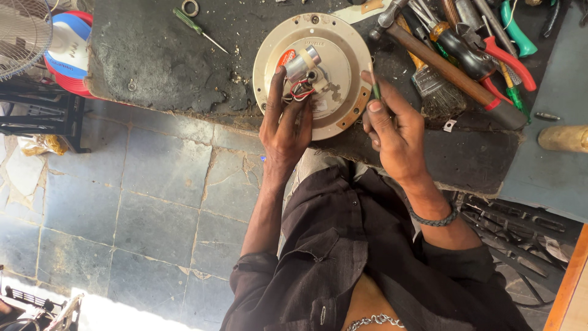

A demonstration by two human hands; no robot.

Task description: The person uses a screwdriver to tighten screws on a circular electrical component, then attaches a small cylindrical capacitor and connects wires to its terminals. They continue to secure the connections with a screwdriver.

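Our left hand (286,125) is closed on the edge of the round cream disc (313,72), which lies at the near edge of the dark table (159,55), with the fingers reaching up beside the small silver cylinder (302,64) and its red, white and black wires (300,94). Our right hand (392,132) pinches a thin green tool (375,90) between thumb and fingers, its tip just at the disc's right rim.

To do this well, we judge the left hand should press the disc flat so it cannot turn, and the tool should come in steady, clear of the wires.

To the right, close by, lie a hammer (453,70), a brush (436,92) and red-handled pliers (505,58), crowding that side. A green screwdriver (197,29) and a ring (190,8) lie well apart on the left.
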